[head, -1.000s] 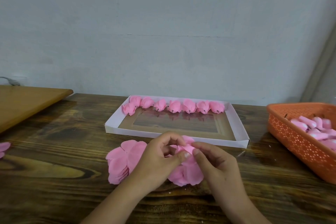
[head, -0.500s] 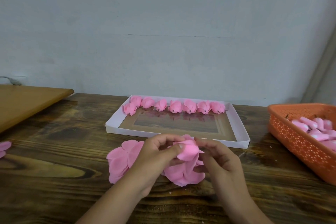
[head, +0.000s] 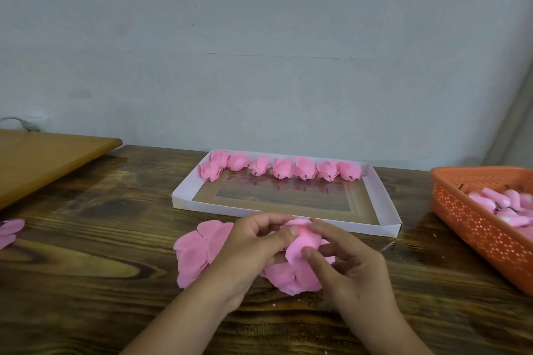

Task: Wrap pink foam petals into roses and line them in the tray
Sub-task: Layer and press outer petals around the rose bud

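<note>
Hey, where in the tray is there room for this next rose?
The tray has bare floor in front of the row of roses, up to its near wall. The far edge is full. Loose petals and both hands, left and right, crowd the table before it.

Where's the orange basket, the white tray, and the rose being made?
orange basket (head: 473, 222): head view, its perforated front wall.
white tray (head: 380, 204): head view, its right rim.
rose being made (head: 307, 241): head view, its wrapped petal.
</note>
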Action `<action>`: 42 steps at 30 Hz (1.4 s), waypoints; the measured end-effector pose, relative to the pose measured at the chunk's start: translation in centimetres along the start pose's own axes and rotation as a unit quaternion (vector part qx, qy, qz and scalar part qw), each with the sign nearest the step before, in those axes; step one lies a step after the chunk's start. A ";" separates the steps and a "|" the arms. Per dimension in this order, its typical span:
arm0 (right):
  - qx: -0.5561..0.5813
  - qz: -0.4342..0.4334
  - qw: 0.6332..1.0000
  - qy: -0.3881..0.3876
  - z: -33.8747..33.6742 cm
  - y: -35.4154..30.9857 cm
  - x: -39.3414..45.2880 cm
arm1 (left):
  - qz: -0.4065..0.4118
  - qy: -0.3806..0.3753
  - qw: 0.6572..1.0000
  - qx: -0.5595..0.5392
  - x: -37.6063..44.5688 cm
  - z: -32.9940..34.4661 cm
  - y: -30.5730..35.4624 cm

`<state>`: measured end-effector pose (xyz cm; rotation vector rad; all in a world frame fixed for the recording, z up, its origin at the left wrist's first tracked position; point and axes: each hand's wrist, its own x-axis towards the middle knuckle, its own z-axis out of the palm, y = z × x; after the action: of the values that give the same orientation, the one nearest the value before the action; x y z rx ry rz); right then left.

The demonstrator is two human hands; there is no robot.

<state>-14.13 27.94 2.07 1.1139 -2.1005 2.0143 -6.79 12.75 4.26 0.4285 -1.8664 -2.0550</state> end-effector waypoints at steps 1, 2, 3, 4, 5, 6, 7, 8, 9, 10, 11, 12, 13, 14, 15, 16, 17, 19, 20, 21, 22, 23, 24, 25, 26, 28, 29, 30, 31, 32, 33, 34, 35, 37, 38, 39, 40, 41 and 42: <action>0.005 0.002 1.000 0.002 0.0 0.0 0.0 | -0.001 -0.002 1.000 -0.001 0.0 0.0 0.0; 0.014 0.004 1.000 0.004 0.0 0.0 0.0 | -0.001 -0.005 1.000 0.000 0.1 -0.1 -0.1; 0.023 0.005 1.000 0.006 0.0 0.0 0.0 | 0.000 -0.008 1.000 0.000 0.1 -0.1 -0.1; 0.027 0.004 1.000 0.007 0.0 0.1 0.1 | 0.002 -0.012 1.000 0.002 0.2 -0.2 -0.1; 0.026 0.004 1.000 0.005 -0.1 0.1 0.1 | 0.005 -0.013 1.000 0.005 0.2 -0.2 -0.1; 0.025 0.003 1.000 0.001 -0.1 0.1 0.1 | 0.007 -0.014 1.000 0.008 0.2 -0.3 -0.2; 0.025 0.001 1.000 -0.004 -0.1 0.1 0.2 | 0.007 -0.014 1.000 0.009 0.3 -0.3 -0.3; 0.025 -0.002 1.000 -0.007 -0.2 0.2 0.2 | 0.006 -0.015 1.000 0.008 0.3 -0.3 -0.3; 0.024 -0.006 1.000 -0.009 -0.2 0.2 0.2 | 0.003 -0.016 1.000 0.006 0.3 -0.2 -0.3; 0.022 -0.009 1.000 -0.009 -0.2 0.2 0.2 | 0.001 -0.018 1.000 0.005 0.3 -0.2 -0.3; 0.022 -0.012 1.000 -0.009 -0.3 0.2 0.2 | -0.001 -0.020 1.000 0.002 0.3 -0.2 -0.3; 0.023 -0.014 1.000 -0.011 -0.3 0.3 0.3 | -0.001 -0.026 1.000 -0.006 0.3 -0.2 -0.3; 0.024 -0.016 1.000 -0.012 -0.4 0.4 0.2 | -0.002 -0.034 0.999 -0.020 0.2 -0.2 -0.2; 0.025 -0.019 0.999 -0.012 -0.4 0.4 0.2 | -0.003 -0.044 0.998 -0.035 0.2 -0.2 0.0; 0.024 -0.021 0.999 -0.012 -0.4 0.5 0.2 | -0.004 -0.051 0.998 -0.044 0.2 -0.2 0.1; 0.022 -0.025 0.999 -0.012 -0.4 0.6 0.2 | -0.002 -0.055 0.998 -0.042 0.1 -0.2 0.1; 0.020 -0.029 0.999 -0.011 -0.3 0.6 0.2 | 0.001 -0.053 0.998 -0.031 0.0 -0.2 0.2; 0.013 -0.040 0.999 -0.010 -0.2 0.7 0.1 | 0.007 -0.046 0.999 -0.001 -0.1 -0.1 0.3; 0.007 -0.048 0.999 -0.011 -0.2 0.7 0.1 | 0.008 -0.045 0.999 0.011 -0.1 0.0 0.3; 0.000 -0.056 0.998 -0.013 -0.1 0.7 0.1 | 0.006 -0.041 0.999 0.019 -0.1 0.0 0.3; -0.008 -0.065 0.998 -0.013 -0.1 0.7 0.1 | 0.003 -0.037 0.999 0.025 -0.1 0.1 0.3; -0.016 -0.073 0.997 -0.013 -0.1 0.7 0.1 | 0.001 -0.032 0.999 0.026 -0.2 0.1 0.4; -0.023 -0.079 0.997 -0.011 -0.1 0.7 0.1 | 0.001 -0.028 0.999 0.025 -0.2 0.1 0.4; -0.028 -0.083 0.996 -0.010 -0.1 0.8 0.1 | 0.000 -0.027 0.999 0.026 -0.3 0.1 0.5; -0.031 -0.084 0.996 -0.010 -0.1 0.9 0.2 | -0.001 -0.029 0.999 0.029 -0.3 0.1 0.5; -0.034 -0.088 0.996 -0.009 -0.2 1.0 0.2 | -0.007 -0.033 0.999 0.022 -0.3 0.0 0.4; -0.036 -0.092 0.995 -0.009 -0.2 1.1 0.2 | -0.010 -0.037 0.999 0.011 -0.3 -0.1 0.4; -0.041 -0.097 0.994 -0.008 -0.3 1.1 0.2 | -0.013 -0.041 0.999 0.000 -0.3 -0.2 0.3; -0.047 -0.103 0.994 -0.009 -0.3 1.1 0.2 | -0.016 -0.042 0.999 -0.012 -0.2 -0.3 0.3; -0.053 -0.108 0.993 -0.011 -0.4 1.2 0.2 | -0.018 -0.045 0.998 -0.027 -0.3 -0.3 0.3; -0.060 -0.112 0.992 -0.014 -0.5 1.2 0.3 | -0.019 -0.050 0.998 -0.044 -0.3 -0.3 0.4; -0.067 -0.114 0.991 -0.016 -0.5 1.2 0.3 | -0.018 -0.055 0.997 -0.059 -0.4 -0.3 0.4; -0.079 -0.118 0.990 -0.015 -0.6 1.2 0.3 | -0.017 -0.059 0.996 -0.068 -0.4 -0.3 0.4; -0.114 -0.135 0.984 -0.008 -0.6 1.0 0.4 | -0.014 -0.062 0.995 -0.072 -0.4 -0.3 0.5; -0.129 -0.144 0.981 -0.004 -0.7 0.9 0.4 | -0.011 -0.062 0.996 -0.070 -0.4 -0.3 0.5; -0.139 -0.154 0.978 -0.002 -0.7 0.9 0.4 | -0.009 -0.062 0.996 -0.064 -0.4 -0.3 0.5; -0.143 -0.162 0.976 0.001 -0.7 0.8 0.4 | -0.008 -0.061 0.996 -0.059 -0.4 -0.2 0.5; -0.141 -0.167 0.976 0.002 -0.7 0.8 0.4 | -0.006 -0.061 0.997 -0.054 -0.4 -0.1 0.5; -0.137 -0.166 0.977 0.002 -0.7 0.8 0.4 | -0.003 -0.060 0.997 -0.046 -0.4 -0.1 0.5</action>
<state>-15.16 28.27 1.70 1.3003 -1.9537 1.5265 -6.35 12.77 4.79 0.2933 -1.8290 -2.2061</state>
